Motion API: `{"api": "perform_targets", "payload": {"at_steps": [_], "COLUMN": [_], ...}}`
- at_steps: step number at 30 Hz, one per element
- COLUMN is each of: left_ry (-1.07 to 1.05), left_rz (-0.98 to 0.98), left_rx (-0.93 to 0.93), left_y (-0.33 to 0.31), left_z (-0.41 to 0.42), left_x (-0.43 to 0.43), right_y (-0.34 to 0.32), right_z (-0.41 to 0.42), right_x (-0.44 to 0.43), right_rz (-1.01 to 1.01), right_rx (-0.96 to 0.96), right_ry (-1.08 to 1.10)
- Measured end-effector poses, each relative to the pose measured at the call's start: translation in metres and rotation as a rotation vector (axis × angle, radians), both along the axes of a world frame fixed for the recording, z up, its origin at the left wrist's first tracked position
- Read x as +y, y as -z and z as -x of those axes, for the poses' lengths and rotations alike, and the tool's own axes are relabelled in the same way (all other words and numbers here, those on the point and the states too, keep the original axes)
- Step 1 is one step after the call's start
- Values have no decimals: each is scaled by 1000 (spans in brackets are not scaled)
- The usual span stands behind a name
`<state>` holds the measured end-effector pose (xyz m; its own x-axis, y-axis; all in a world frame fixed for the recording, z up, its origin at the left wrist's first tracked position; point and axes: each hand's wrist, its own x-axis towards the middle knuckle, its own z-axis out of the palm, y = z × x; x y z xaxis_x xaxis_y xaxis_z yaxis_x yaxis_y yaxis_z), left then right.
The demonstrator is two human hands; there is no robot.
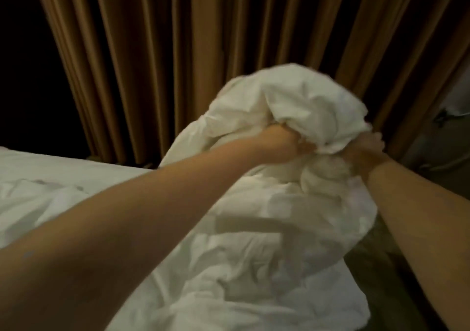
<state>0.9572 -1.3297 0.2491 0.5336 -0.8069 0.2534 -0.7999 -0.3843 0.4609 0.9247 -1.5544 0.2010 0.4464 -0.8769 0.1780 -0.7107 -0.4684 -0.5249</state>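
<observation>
A white crumpled duvet [292, 106] is bunched up in the air at the centre right, and the rest of it trails down over the bed. My left hand [284, 145] grips a fold of it from the left, fingers buried in the cloth. My right hand [366, 150] grips the bunch from the right, close beside the left hand. Both arms are stretched forward. The picture is blurred around the cloth.
The bed [50, 175] with a white rumpled sheet fills the left and the bottom. Brown pleated curtains [178, 63] hang right behind it. A dark floor strip [381, 279] runs along the bed's right side, with dim furniture [442, 137] at the far right.
</observation>
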Motion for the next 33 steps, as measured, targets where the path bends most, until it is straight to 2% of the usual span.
{"api": "perform_targets", "payload": {"at_steps": [2,4,6,8,12,15,22,33], "left_ry": [20,-20,-61,-100,-228,-356,-528,-783], "left_rz": [-74,-250,-447,-544,-582,-607,-695,-549], "left_rx": [124,209,283,359,354,353,363,325], "left_y": [51,109,161,197,247,277,318,299], "left_z": [-6,-13,-16,-11,16,54,158,201], "left_x": [-4,3,20,39,90,140,242,350], "right_y": [49,92,124,157,218,239,296,271], "right_z": [14,32,48,57,61,78,160,156], "right_x": [-22,-12,15,40,87,155,287,414], "right_rz": [-61,-161,-330,-433,-438,-456,-448,-172], "right_rx": [339,452,436,433,510,523,669,533], "right_ry": [-47,-119,-234,-316,-428,-521,-635,-860]}}
